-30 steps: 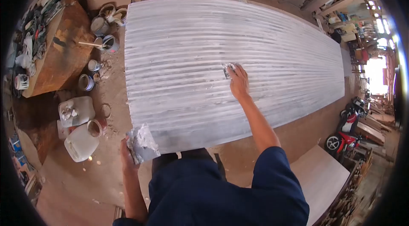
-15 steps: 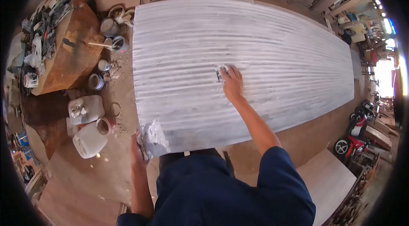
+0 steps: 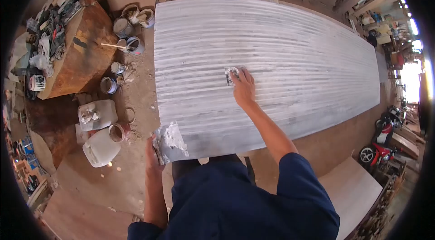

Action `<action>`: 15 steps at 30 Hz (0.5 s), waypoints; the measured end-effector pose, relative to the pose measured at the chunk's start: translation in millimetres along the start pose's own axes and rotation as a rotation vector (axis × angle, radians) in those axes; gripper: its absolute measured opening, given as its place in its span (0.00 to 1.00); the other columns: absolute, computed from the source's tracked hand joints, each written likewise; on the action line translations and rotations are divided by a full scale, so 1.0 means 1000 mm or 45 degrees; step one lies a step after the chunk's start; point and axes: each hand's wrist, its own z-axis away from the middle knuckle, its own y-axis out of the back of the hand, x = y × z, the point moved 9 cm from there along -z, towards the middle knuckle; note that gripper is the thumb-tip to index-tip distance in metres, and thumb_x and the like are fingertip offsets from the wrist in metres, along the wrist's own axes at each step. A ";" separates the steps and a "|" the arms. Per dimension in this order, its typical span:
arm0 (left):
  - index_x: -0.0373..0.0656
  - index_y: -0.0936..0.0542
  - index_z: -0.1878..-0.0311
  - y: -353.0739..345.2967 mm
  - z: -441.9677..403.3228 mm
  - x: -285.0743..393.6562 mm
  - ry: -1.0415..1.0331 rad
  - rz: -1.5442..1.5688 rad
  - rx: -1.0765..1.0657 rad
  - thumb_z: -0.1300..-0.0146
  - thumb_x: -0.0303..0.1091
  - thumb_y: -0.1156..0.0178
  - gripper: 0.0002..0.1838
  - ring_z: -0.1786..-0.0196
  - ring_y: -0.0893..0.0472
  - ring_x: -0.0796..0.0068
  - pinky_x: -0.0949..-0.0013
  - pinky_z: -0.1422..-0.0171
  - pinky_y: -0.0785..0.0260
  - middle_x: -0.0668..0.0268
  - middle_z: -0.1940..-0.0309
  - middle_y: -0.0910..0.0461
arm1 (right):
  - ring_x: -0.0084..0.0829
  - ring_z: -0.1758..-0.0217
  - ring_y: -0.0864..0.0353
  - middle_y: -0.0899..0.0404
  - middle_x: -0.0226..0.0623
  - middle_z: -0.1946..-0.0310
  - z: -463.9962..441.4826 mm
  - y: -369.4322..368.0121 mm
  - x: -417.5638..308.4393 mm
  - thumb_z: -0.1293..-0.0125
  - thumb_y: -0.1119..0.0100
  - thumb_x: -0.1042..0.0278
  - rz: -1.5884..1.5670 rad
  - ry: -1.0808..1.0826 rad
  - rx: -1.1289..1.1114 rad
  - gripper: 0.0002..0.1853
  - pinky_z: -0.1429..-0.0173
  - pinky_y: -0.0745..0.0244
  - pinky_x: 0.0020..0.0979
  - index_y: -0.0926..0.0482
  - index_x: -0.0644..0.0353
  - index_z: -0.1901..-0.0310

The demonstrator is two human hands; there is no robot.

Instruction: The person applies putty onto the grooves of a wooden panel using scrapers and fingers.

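A long pale panel (image 3: 272, 117) with many grooves running lengthwise, streaked white and grey, spans the middle of the view. My right hand (image 3: 244, 88) presses a small flat spreader (image 3: 229, 77), smeared with white paste, against the grooves. Its fingers are closed over the spreader, hiding part of it. At the panel's near left corner, my left hand (image 3: 153, 153) grips a paste-smeared flat piece (image 3: 160, 148), whose exact kind I cannot make out. Beside it lies a thick patch of white putty (image 3: 176, 139).
Left of the panel, open cans (image 3: 108, 85), a bucket with a stick (image 3: 135, 46) and white plastic jugs (image 3: 102, 148) stand on the floor. A brown wooden block (image 3: 86, 54) bears rags and scraps. A red motorbike (image 3: 380, 142) and a flat board (image 3: 353, 190) are at right.
My right hand has slid left along the grooves with the spreader, towards the panel's left end. My left hand stays at the corner. The whole view has shifted slightly.
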 end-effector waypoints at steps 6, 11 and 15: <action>0.39 0.22 0.48 0.014 -0.007 0.033 -0.002 -0.039 -0.041 0.32 0.48 0.52 0.23 0.58 0.17 0.68 0.64 0.51 0.24 0.63 0.59 0.17 | 0.43 0.29 0.41 0.31 0.36 0.37 -0.013 -0.005 -0.032 0.43 0.46 0.79 0.026 0.020 0.027 0.26 0.28 0.43 0.44 0.22 0.50 0.41; 0.38 0.22 0.48 0.057 -0.011 0.052 0.064 -0.044 -0.021 0.32 0.48 0.52 0.23 0.59 0.17 0.68 0.65 0.51 0.24 0.62 0.59 0.17 | 0.43 0.29 0.41 0.32 0.36 0.36 -0.006 -0.015 -0.053 0.44 0.46 0.80 0.107 -0.061 -0.036 0.27 0.28 0.43 0.45 0.23 0.50 0.41; 0.38 0.23 0.49 0.082 -0.006 0.067 0.095 -0.010 0.034 0.32 0.49 0.51 0.23 0.59 0.17 0.68 0.64 0.51 0.24 0.62 0.60 0.17 | 0.43 0.29 0.40 0.33 0.37 0.36 -0.015 -0.034 -0.076 0.44 0.46 0.81 0.074 -0.047 -0.017 0.27 0.28 0.43 0.45 0.23 0.51 0.41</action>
